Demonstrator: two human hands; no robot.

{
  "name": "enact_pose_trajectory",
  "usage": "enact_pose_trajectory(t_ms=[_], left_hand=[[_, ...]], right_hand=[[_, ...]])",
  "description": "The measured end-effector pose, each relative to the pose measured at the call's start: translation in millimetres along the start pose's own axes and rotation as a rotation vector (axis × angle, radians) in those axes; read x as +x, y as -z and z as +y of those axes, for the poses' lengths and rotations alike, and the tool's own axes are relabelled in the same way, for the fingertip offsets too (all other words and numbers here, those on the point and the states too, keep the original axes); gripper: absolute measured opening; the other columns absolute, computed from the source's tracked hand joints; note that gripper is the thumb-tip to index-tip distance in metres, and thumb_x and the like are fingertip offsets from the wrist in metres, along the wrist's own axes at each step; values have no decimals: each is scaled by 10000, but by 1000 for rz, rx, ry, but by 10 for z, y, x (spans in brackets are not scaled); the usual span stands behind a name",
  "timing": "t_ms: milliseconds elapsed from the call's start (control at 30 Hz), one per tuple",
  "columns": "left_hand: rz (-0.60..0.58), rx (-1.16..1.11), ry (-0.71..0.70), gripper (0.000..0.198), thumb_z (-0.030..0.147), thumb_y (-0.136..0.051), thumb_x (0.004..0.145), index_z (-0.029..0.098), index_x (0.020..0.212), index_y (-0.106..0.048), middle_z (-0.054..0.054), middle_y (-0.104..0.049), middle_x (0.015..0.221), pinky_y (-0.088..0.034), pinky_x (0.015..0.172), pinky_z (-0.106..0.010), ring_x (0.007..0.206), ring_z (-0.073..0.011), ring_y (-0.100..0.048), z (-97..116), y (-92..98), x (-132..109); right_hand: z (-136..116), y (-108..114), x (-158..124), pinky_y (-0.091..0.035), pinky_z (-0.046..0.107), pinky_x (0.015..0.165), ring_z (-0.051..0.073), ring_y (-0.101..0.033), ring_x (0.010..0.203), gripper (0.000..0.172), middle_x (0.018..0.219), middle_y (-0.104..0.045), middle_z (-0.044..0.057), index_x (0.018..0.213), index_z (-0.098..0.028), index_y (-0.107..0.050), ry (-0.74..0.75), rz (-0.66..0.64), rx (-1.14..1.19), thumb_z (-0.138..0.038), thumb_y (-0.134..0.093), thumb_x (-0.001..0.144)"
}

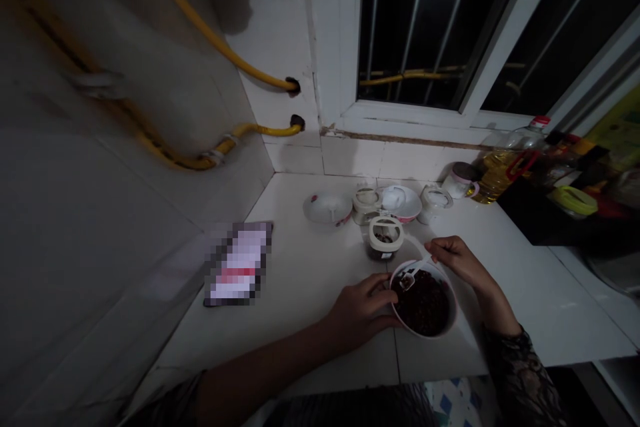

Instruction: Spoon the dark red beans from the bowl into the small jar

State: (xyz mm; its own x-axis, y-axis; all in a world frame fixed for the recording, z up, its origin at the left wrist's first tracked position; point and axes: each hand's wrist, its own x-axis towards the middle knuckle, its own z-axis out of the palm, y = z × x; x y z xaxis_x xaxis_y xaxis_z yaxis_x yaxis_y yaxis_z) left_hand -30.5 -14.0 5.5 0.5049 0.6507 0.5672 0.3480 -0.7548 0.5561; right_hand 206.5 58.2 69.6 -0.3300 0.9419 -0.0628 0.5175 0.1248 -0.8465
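My left hand (363, 310) grips the left rim and side of a white bowl (454, 310), which stands on the counter. Inside the bowl lies a dark reddish-brown sauce (427, 307); its exact kind I cannot make out. My right hand (457, 260) pinches the handle of a small white spoon (415, 273) over the bowl's far left part. Some dark bits sit in the spoon's head. Just beyond the bowl is a clear jar (385, 238) with a pale lid and dark contents.
Behind stand a shallow bowl (327, 208), a second bowl (410, 202) and two lidded jars (367, 203). An oil bottle (505, 160) and a pink-handled jar (460, 180) are at the back right. A phone-like blurred object (240, 263) lies left. Yellow pipes (215, 40) cross the wall.
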Motion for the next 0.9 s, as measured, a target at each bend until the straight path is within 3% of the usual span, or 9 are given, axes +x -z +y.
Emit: enact_pose_trajectory(t_ms=[600, 733, 900], left_hand=[[-2, 6, 5, 307, 478, -574, 865, 192, 965, -627, -97, -594, 1169, -550, 805, -269, 893, -162, -662, 9, 1, 6], [12, 5, -2, 326, 492, -562, 867, 187, 960, -629, -104, -595, 1165, -552, 792, -269, 884, -164, -664, 5, -4, 6], [31, 23, -23, 324, 488, -562, 869, 183, 956, -627, -105, -601, 1133, -555, 780, -262, 864, -157, -665, -10, -17, 4]], right_hand=[[112, 8, 52, -127, 233, 408, 56, -204, 403, 498, 420, -279, -79, 498, -184, -449, -119, 42, 134, -622, -570, 702], [92, 12, 62, -120, 229, 393, 47, -188, 383, 500, 403, -273, -84, 475, -191, -427, -167, 93, 213, -622, -620, 639], [22, 18, 105, -145, 231, 386, 51, -209, 374, 457, 414, -306, -73, 491, -192, -446, -134, 195, 330, -574, -625, 666]])
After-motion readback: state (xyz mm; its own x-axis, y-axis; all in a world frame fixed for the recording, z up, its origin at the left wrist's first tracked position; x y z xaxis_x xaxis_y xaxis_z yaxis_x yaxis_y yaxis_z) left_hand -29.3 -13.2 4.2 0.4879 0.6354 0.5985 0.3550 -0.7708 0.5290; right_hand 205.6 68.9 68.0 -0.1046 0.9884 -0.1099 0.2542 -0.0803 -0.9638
